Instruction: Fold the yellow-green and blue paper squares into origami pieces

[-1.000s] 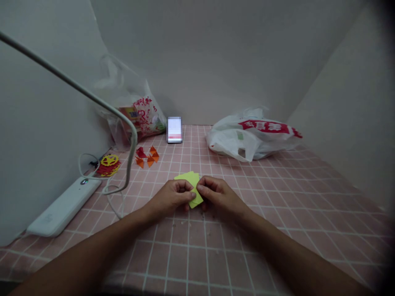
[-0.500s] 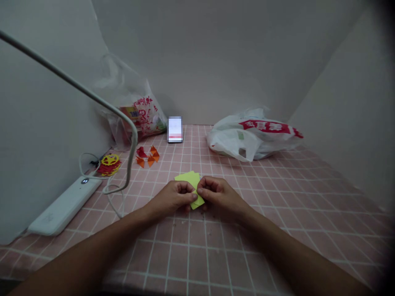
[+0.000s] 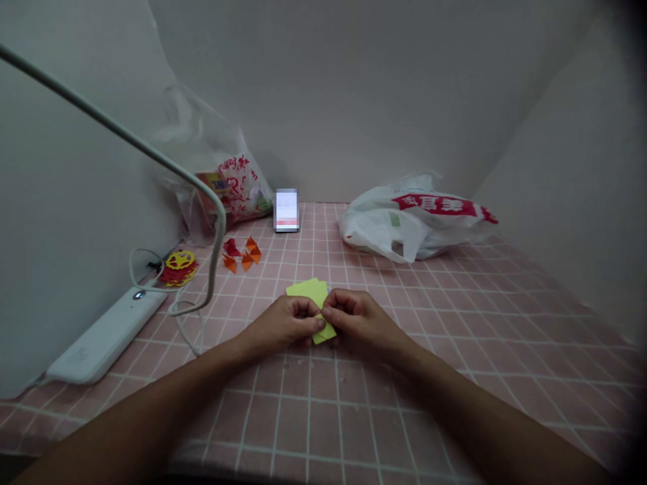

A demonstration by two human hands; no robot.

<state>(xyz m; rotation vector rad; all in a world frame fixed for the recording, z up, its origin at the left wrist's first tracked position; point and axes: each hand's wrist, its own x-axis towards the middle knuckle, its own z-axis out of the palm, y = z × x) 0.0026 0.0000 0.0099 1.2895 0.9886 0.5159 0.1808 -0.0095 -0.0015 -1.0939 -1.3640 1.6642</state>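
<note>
Yellow-green paper (image 3: 309, 289) lies in the middle of the table, in what looks like more than one layer. My left hand (image 3: 286, 325) is closed, its thumb pressing on the near part of the paper. From the other side my right hand (image 3: 361, 318) pinches the paper's right edge between thumb and forefinger. The thumbs are close together over the paper. Its near corner sticks out below them, and the fingers beneath are mostly hidden.
Several folded orange and red paper pieces (image 3: 247, 258) lie left of centre, near yellow and red cut-out shapes (image 3: 179, 266). A white device (image 3: 104, 337) and a looping cable (image 3: 151, 155) occupy the left. Behind are a lit phone (image 3: 286, 210) and plastic bags (image 3: 237, 182).
My left thumb has shifted very slightly to the right on the paper. Both hands keep their grip, and the other things stay in place.
</note>
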